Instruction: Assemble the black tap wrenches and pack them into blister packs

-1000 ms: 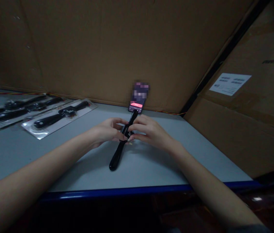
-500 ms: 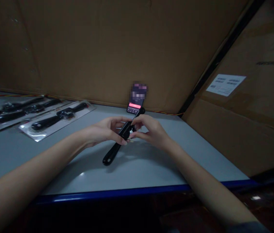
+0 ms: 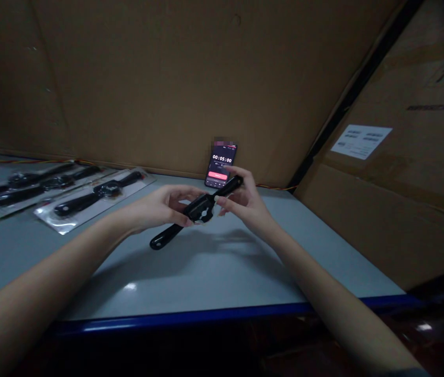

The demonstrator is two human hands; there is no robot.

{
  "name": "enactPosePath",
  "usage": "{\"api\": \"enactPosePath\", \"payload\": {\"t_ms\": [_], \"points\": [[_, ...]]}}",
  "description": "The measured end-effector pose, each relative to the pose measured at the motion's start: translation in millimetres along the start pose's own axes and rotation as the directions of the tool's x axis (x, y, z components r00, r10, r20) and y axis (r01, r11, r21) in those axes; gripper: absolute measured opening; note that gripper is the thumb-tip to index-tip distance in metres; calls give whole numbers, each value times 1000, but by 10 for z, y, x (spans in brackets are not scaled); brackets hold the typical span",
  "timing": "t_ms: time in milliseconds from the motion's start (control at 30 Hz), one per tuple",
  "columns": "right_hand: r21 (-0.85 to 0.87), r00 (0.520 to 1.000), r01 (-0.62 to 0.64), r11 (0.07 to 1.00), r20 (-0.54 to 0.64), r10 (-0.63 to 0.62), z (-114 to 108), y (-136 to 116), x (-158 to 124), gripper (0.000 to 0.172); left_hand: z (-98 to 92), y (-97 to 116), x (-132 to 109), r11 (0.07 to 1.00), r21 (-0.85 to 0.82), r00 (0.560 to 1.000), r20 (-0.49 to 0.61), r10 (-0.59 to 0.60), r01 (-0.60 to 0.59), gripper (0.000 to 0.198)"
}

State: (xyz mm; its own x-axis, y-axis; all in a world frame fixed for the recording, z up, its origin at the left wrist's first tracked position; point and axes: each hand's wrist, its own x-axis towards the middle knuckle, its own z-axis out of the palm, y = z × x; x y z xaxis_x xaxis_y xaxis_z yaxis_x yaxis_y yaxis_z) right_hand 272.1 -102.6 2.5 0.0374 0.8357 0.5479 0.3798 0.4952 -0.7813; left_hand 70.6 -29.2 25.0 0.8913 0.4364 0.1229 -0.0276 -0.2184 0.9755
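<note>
A black spokeshave [image 3: 200, 210] is held slantwise above the table, its metal blade part turned toward me. My left hand [image 3: 169, 207] grips its middle from the left, thumb along the near edge and fingers behind. One long handle points down to the lower left. The other handle rises to the upper right, beside my right hand [image 3: 247, 201]. That hand's thumb rests on the spokeshave near where this handle meets the body, and its fingers curl around behind the handle, partly hidden.
Several similar spokeshaves in clear packs on card [image 3: 88, 201] lie at the left. A phone [image 3: 218, 175] showing a timer leans on the cardboard wall [image 3: 147, 89] at the back. A large labelled carton [image 3: 383, 209] borders the right. The table's blue front edge [image 3: 190, 320] runs nearest me.
The spokeshave has turned to a flatter slant, showing its blade face more. My right hand has moved from its middle toward the upper-right handle. My left hand has shifted slightly left.
</note>
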Motion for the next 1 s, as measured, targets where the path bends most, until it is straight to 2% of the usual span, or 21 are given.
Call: {"api": "enactPosePath", "payload": {"t_ms": [100, 200, 300, 367, 500, 567, 667, 767, 900, 1000], "points": [[110, 999, -38, 993, 1, 38, 15, -35, -9, 40, 35, 11, 4, 999, 34, 1000, 1, 8, -8, 63], [187, 996, 2, 982, -86, 15, 15, -76, -22, 38, 31, 22, -3, 989, 138, 995, -76, 68, -57, 65], [225, 981, 24, 974, -191, 20, 19, -101, -26, 38, -11, 32, -28, 941, 334, 985, -132, 108, -58, 53], [261, 972, 2, 965, -226, 59, 26, -103, -21, 37, -37, 33, -41, 861, 506, 980, -137, 141, -53, 44], [380, 959, -96, 920, -212, 187, 33, -98, -3, 32, -50, 4, -39, 572, 817, 949, -117, 294, -76, 40], [405, 949, -125, 906, -218, 228, 23, -97, 3, 32, -54, -22, -28, 469, 880, 937, -97, 335, -76, 28], [342, 945, -113, 933, -254, 208, -3, -93, 3, 35, -80, -55, -14, 392, 915, 933, -55, 354, -95, 18], [210, 938, -102, 972, -305, 165, -27, -84, -1, 37, -102, -59, -10, 420, 899, 935, -37, 354, -124, 19], [77, 937, -91, 993, -331, 112, -57, -71, 3, 36, -93, -32, -19, 591, 790, 956, -21, 293, -163, 20], [-109, 955, -77, 991, -295, 42, -114, -52, 14, 36, -90, -21, -26, 663, 733, 969, -21, 245, -152, 24]]}}
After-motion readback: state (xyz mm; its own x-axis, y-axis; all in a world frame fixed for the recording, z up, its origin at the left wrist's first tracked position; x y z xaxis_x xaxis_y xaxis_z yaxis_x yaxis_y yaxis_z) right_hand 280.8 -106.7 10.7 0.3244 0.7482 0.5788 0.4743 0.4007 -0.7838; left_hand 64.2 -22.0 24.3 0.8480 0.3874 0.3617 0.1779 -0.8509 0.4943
